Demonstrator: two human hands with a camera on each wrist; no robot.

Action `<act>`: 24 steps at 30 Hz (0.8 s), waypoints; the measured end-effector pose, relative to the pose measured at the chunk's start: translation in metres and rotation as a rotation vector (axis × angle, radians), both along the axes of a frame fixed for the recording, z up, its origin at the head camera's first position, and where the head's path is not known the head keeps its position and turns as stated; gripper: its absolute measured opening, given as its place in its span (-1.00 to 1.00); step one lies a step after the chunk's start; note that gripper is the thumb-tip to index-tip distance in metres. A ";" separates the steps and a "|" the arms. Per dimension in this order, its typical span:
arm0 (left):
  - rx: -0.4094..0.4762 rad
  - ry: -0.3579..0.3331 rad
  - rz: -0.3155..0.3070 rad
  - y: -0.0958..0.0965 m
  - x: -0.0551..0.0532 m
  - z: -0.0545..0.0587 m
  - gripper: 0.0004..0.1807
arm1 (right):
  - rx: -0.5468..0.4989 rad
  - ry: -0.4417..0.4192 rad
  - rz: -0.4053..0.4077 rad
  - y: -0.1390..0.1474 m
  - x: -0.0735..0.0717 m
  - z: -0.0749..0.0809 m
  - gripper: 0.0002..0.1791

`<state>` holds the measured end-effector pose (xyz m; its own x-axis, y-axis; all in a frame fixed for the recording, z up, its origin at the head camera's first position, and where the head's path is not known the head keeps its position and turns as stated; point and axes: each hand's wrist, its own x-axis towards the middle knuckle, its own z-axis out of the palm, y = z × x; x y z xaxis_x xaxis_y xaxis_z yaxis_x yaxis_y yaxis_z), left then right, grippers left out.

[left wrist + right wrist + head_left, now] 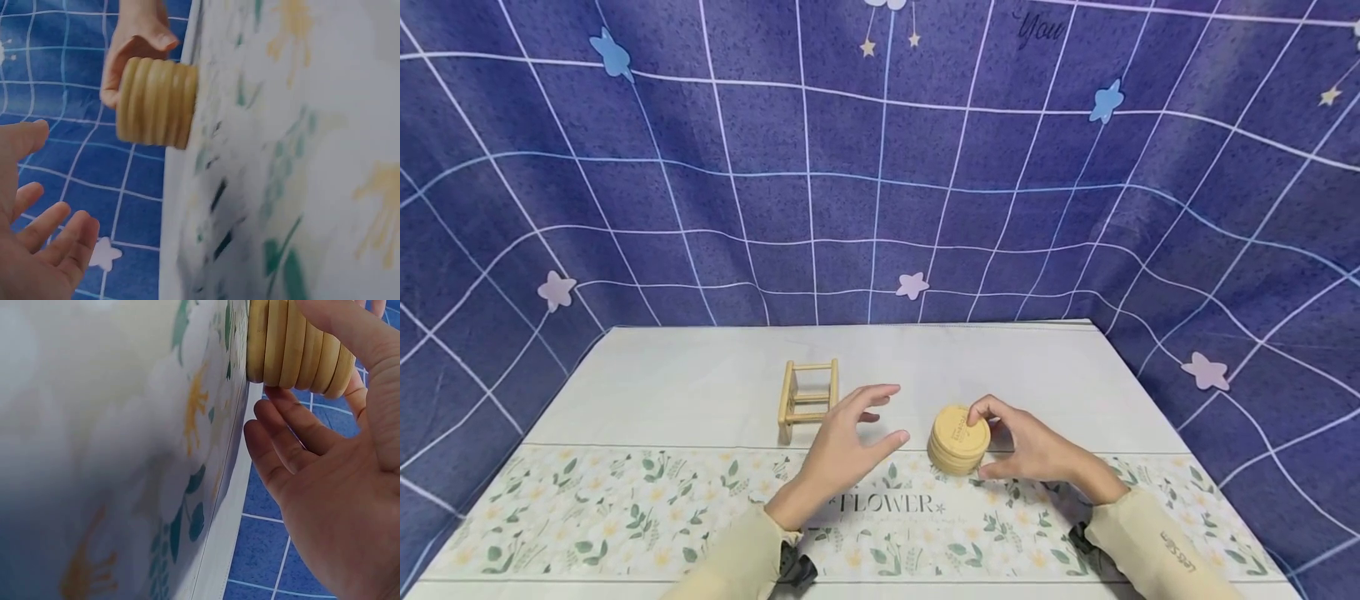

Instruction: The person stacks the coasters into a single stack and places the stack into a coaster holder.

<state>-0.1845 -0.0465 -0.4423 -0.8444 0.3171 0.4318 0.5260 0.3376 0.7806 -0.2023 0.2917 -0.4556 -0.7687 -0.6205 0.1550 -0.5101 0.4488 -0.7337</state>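
A stack of round wooden coasters (957, 440) stands on the table, with printing on the top one. My right hand (1028, 443) is curled round its right side, the index finger on the top and the thumb low at the side. In the right wrist view, the thumb crosses in front of the coasters (294, 347), and some fingers hang loosely below. My left hand (852, 437) is held apart from the stack, fingers spread and holding nothing. Just beyond it stands a small wooden rack (808, 396) with rods, partly hidden by that hand.
The white table cover (685, 383) has a floral band (647, 517) with the word FLOWER across its front. A blue grid-patterned curtain (842, 200) with stars hangs behind the table and along both sides.
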 end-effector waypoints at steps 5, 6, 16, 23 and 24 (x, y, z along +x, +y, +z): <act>-0.053 -0.071 -0.065 0.014 -0.002 -0.007 -0.30 | -0.001 -0.003 0.008 0.000 0.000 0.000 -0.25; -0.061 -0.087 -0.081 0.017 -0.002 -0.008 -0.28 | 0.000 -0.002 0.009 0.000 0.000 0.000 -0.25; -0.079 -0.164 -0.199 0.041 -0.005 -0.011 -0.29 | -0.002 0.014 0.018 0.001 -0.001 -0.001 -0.24; -0.179 -0.152 -0.208 0.049 -0.008 -0.015 -0.34 | 0.019 -0.002 0.017 0.000 0.000 0.000 -0.22; -0.195 -0.147 -0.204 0.050 -0.009 -0.016 -0.34 | 0.017 -0.005 0.020 -0.001 0.000 0.000 -0.22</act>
